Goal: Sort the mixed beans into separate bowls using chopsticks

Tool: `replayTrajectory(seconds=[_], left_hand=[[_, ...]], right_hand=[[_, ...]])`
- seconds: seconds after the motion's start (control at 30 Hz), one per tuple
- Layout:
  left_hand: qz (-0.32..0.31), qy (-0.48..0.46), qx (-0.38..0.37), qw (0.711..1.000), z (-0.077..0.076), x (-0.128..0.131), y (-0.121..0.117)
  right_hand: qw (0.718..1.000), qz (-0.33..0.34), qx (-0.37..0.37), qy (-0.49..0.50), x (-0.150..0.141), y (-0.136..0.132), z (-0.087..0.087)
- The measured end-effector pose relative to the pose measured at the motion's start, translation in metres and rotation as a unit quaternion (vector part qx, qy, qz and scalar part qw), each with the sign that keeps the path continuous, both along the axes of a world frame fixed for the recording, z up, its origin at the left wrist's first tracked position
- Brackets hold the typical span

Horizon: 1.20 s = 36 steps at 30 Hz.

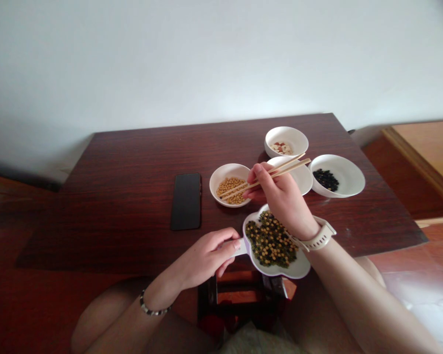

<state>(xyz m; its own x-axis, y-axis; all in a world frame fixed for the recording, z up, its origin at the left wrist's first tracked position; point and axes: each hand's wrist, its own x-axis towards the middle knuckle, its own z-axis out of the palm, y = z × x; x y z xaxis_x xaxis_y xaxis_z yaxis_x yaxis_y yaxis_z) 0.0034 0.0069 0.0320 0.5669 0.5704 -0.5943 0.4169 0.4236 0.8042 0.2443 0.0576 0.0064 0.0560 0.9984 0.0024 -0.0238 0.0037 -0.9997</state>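
Note:
My left hand (210, 258) is closed around the short handle of a white scalloped dish (303, 268), which holds a mix of yellow, green and dark beans (271, 241). Between the fingers of my right hand (280, 191) is a pair of chopsticks (290, 167). Their tips reach over a white bowl (229, 168) of yellow soybeans (231, 186). A small dark speck, perhaps a bean, shows at the tips. Behind my right hand stands another white bowl (303, 179), its inside partly hidden.
A bowl of dark beans (327, 179) stands at the right, and a bowl with pale and reddish pieces (281, 147) at the back. A black phone (186, 201) lies left of the soybeans. The dark wooden table (133, 196) meets a pale wall.

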Motion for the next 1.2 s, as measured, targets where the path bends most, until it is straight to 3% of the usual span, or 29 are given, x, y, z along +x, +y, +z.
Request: replayTrajectory(seconds=[1.2], left_hand=[[0.001, -0.023, 0.003, 1.000, -0.0084, -0.0040, -0.0014]], right_hand=[[1.000, -0.005, 0.019, -0.017, -0.0017, 0.0037, -0.0016]])
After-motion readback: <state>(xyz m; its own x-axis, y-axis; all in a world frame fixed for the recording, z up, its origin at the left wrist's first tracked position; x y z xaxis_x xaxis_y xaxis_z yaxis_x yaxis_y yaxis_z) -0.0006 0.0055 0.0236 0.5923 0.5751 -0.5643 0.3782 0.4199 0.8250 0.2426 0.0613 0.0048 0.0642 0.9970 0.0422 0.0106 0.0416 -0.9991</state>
